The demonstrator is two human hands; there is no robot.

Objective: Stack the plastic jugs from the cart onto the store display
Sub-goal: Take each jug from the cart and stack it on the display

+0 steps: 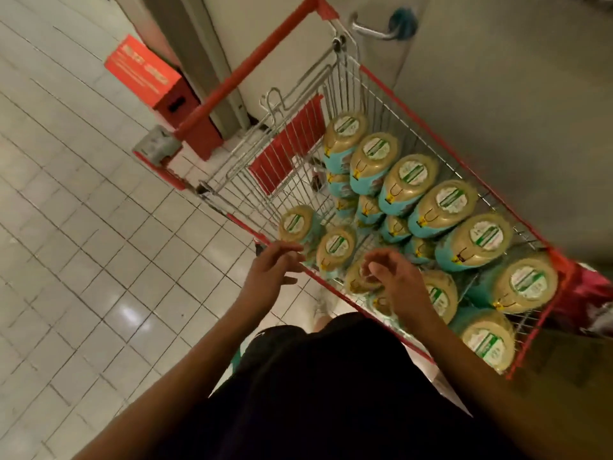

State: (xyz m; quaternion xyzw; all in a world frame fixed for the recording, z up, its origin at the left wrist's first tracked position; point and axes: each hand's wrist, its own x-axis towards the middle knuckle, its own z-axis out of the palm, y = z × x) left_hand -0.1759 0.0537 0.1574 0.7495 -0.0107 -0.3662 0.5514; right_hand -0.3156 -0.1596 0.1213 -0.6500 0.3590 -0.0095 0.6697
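Two bare hands reach forward over the near rim of the cart. The left hand (275, 272) hovers at the rim with its fingers loosely spread and slightly bent, holding nothing. The right hand (396, 277) is inside the basket with its fingers loosely curled above a blurred jug (356, 280). It grips nothing, and motion blur hides whether its fingertips touch that jug.

Just beyond the left hand, two jugs (298, 224) stand side by side against the near wall. Across the basket a long row of jugs (444, 207) runs along the far wall, with more jugs lower down between the two rows. All have tan tops with round white-and-green labels and teal wrap lower down.

The cart (252, 180) is wire with red edging, a red flap at its handle end, and a red handle bar (248, 64). It stands on a pale tiled floor (66, 227). A red box (146, 74) sits on the floor past the handle, and a metal door handle (371, 33) shows on the grey panel beyond.
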